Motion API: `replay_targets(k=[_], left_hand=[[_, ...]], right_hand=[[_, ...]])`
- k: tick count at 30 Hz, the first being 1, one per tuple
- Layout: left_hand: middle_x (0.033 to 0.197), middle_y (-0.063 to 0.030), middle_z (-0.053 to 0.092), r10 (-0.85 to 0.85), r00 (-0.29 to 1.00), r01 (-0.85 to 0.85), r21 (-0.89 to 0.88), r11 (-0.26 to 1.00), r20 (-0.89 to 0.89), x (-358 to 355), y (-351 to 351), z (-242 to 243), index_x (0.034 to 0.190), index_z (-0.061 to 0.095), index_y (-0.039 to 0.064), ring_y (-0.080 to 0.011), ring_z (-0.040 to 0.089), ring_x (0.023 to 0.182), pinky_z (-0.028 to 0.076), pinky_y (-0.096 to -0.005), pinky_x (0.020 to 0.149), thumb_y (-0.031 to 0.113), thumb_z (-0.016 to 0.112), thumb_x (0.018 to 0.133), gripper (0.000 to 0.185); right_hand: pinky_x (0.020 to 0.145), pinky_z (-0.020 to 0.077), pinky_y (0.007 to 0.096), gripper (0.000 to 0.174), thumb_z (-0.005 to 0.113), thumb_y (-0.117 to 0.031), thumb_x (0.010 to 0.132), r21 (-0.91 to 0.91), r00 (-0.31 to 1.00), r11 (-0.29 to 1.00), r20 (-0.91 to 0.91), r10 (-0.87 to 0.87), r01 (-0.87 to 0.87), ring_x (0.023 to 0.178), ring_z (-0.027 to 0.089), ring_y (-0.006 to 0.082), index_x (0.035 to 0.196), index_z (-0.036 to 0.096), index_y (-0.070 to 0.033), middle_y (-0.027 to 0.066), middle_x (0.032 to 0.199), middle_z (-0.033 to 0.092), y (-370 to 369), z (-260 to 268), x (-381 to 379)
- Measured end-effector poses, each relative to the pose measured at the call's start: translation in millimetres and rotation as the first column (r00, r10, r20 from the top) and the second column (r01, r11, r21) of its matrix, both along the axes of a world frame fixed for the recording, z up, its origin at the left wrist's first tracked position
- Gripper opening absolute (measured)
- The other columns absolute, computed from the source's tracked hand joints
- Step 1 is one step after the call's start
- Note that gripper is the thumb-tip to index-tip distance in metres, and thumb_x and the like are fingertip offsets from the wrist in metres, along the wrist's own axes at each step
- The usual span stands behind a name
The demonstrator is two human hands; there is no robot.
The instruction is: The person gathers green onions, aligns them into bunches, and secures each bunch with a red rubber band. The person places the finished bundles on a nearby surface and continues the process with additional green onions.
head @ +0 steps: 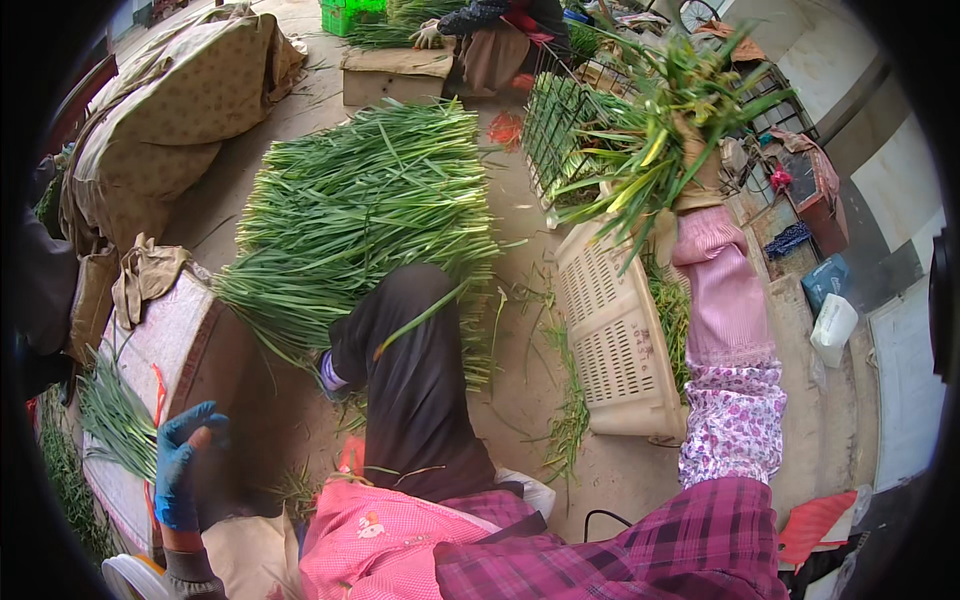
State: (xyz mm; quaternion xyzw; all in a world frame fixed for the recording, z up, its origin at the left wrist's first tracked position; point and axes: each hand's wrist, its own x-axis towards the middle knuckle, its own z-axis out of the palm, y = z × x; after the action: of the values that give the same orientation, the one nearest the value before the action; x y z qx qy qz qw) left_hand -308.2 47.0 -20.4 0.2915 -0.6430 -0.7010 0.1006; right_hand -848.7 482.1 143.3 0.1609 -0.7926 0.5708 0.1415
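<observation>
My right hand (697,169), in a tan glove, is raised at the upper right and shut on a loose clump of green and yellowing leaves (660,120), above a cream plastic crate (615,330) that holds more leafy scraps. My left hand (187,465), in a blue glove with a bare thumb tip showing, is at the lower left with its fingers curled. Beside it a bundle of green chives (116,412) lies on a cloth-covered block (157,360), with an orange-red ribbon (159,390) near it. Whether the left hand touches the bundle is unclear.
A large pile of garlic chives (367,195) lies on the floor before my knee. Beyond are a low box (394,79), a person with a gloved hand (427,34) and a green crate (341,16). A wire basket (559,135) of greens stands right; a cloth-covered heap (172,112) is left.
</observation>
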Motion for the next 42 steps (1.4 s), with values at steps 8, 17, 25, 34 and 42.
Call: replay_targets(k=[8,17,25,34,42], left_hand=[[0.096,-0.0079,0.067,0.010,0.986,-0.031,0.130,0.991,0.165,46,-8,-55,0.121,0.057,0.000,-0.0146,0.064,0.077,0.052,-0.0268,0.065,0.026,0.074,0.079,0.052],[0.106,-0.0074,0.065,0.074,0.976,-0.117,0.212,0.970,0.203,39,2,-69,0.126,0.056,0.000,-0.0152,0.065,0.087,0.052,-0.0268,0.071,0.018,0.064,0.088,0.043],[0.109,-0.0111,0.066,0.007,0.991,-0.041,0.251,0.967,0.134,2,29,-118,0.126,0.056,-0.002,-0.0156,0.062,0.097,0.049,-0.0291,0.084,0.022,0.065,0.088,0.046],[0.107,-0.0091,0.065,0.144,0.968,-0.207,0.330,0.921,0.205,-3,27,-153,0.126,0.056,-0.001,-0.0128,0.061,0.093,0.049,-0.0265,0.083,0.015,0.062,0.090,0.040],[0.106,-0.0117,0.066,0.501,0.860,-0.504,0.306,0.808,0.093,-35,-26,-165,0.123,0.057,-0.005,-0.0145,0.064,0.086,0.051,-0.0271,0.079,0.011,0.061,0.089,0.037]], right_hand=[[0.112,0.0249,0.0415,0.090,0.032,-0.071,0.087,0.911,0.632,0.411,0.328,-0.702,-0.017,0.134,0.032,0.0363,0.139,0.036,0.002,0.0279,0.141,0.036,180,-216,-38],[0.089,0.0508,0.0385,0.063,0.066,-0.039,0.083,0.826,0.892,-0.427,0.184,-0.412,-0.368,0.102,0.064,0.0343,0.128,0.050,0.002,0.0225,0.108,0.065,61,-169,6],[0.081,0.0478,0.0227,0.033,0.059,-0.022,0.093,0.304,0.635,0.562,0.461,0.620,-0.769,0.101,0.061,0.0121,0.120,0.061,-0.002,0.0069,0.114,0.066,-277,-156,14],[0.107,0.0374,0.0356,0.110,0.075,-0.053,0.070,0.818,0.578,-0.253,0.552,0.601,-0.517,0.129,0.044,0.0328,0.144,0.020,0.007,0.0264,0.136,0.045,-570,-298,183],[0.094,0.0475,0.0388,0.101,0.078,-0.024,0.072,0.875,0.752,0.043,0.389,0.532,-0.483,0.117,0.053,0.0296,0.147,0.014,-0.003,0.0183,0.124,0.052,-571,-384,224]])
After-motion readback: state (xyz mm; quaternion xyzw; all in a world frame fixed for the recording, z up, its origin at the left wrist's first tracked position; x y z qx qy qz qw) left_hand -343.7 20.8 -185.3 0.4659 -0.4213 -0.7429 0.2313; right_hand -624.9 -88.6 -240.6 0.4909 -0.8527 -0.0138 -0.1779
